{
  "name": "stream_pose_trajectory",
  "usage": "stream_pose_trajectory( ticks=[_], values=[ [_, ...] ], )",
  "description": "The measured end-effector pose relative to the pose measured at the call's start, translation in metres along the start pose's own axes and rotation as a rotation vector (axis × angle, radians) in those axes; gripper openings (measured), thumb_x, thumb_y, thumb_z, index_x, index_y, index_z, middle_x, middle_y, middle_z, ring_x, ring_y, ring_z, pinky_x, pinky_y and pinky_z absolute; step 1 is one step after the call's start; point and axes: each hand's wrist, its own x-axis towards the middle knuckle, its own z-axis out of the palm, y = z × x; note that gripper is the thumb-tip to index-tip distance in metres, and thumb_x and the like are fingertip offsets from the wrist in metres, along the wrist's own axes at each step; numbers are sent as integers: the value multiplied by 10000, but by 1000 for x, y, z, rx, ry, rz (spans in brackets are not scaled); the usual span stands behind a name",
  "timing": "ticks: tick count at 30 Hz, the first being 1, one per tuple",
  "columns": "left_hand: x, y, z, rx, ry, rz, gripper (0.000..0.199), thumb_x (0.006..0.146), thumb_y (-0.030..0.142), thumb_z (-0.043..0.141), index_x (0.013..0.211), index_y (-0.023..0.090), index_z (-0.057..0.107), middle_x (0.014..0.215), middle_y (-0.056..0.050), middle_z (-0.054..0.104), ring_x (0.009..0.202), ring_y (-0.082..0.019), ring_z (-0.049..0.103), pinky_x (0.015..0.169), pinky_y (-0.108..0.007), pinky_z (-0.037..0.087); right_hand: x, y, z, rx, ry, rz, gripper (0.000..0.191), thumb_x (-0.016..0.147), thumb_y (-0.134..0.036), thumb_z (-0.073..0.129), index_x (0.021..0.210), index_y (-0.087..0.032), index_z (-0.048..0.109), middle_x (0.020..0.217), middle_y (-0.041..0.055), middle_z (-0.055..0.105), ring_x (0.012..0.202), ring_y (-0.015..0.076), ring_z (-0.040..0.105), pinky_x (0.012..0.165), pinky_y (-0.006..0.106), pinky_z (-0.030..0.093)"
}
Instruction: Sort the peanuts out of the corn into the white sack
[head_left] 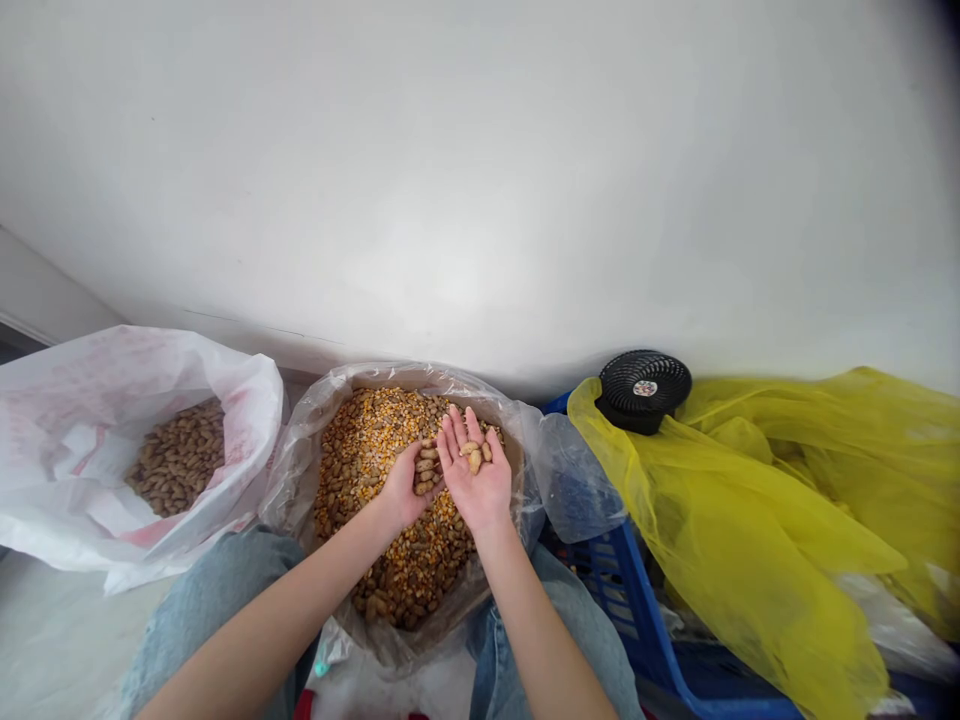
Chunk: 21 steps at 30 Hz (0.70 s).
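My left hand [406, 487] is curled around several unshelled peanuts [427, 468], which show along its fingers. Beside it, my right hand [480, 484] is turned palm up, its fingers stretched out, and holds a few peanuts [475, 455] on the palm and fingers. Both hands are side by side over a clear plastic bag [289, 490] lying open between my knees. Inside the bag is a mix of yellow corn kernels [373, 428] and unshelled peanuts; the hands and forearms hide part of it.
At the left stands a white bag [247, 430] with a pile of peanuts [180, 455] inside. On the right, yellow netting [735, 520] drapes over a blue crate [651, 610], with a black basket [645, 388] on top. A white wall [480, 200] rises behind the bags.
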Motion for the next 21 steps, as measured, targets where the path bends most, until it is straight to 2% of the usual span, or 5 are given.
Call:
stream_pose_trajectory(
  ticks=[4, 6, 11, 16, 21],
  values=[
    [2, 5, -2, -23, -59, 26, 156, 771, 228, 383, 764, 146, 515, 633, -15, 562, 535, -83, 548, 504, -199, 460, -1, -6, -1, 8, -1, 38, 252, 794, -337, 371, 833, -202, 580, 614, -17, 556, 530, 79, 514, 508, 220, 464],
    [2, 7, -3, -29, -75, 45, 163, 772, 227, 382, 777, 138, 518, 636, -20, 561, 549, -87, 555, 521, -207, 471, 0, -10, -3, 26, 6, 80, 262, 798, -334, 363, 767, -181, 574, 545, -27, 506, 464, 63, 470, 406, 166, 414],
    [1, 11, -2, -16, -68, 70, 165, 772, 222, 379, 775, 133, 518, 633, -21, 560, 549, -87, 560, 533, -214, 480, 2, -17, -4, 39, 81, 197, 163, 784, -225, 415, 797, -165, 566, 662, 2, 594, 510, 43, 523, 346, 88, 372],
    [1, 12, -2, -17, -83, 63, 167, 774, 216, 376, 767, 133, 520, 596, -15, 551, 529, -87, 555, 518, -207, 475, 1, -17, -1, -8, 93, 188, 219, 784, -203, 406, 940, -170, 556, 854, 31, 643, 583, 70, 586, 383, 120, 437],
    [2, 15, -2, -19, -64, 67, 169, 768, 218, 381, 767, 132, 527, 639, -37, 579, 553, -98, 569, 508, -209, 473, -1, -16, 1, -46, 83, 138, 268, 780, -239, 405, 996, -170, 548, 969, 51, 623, 782, 121, 604, 514, 186, 502]
  ],
)
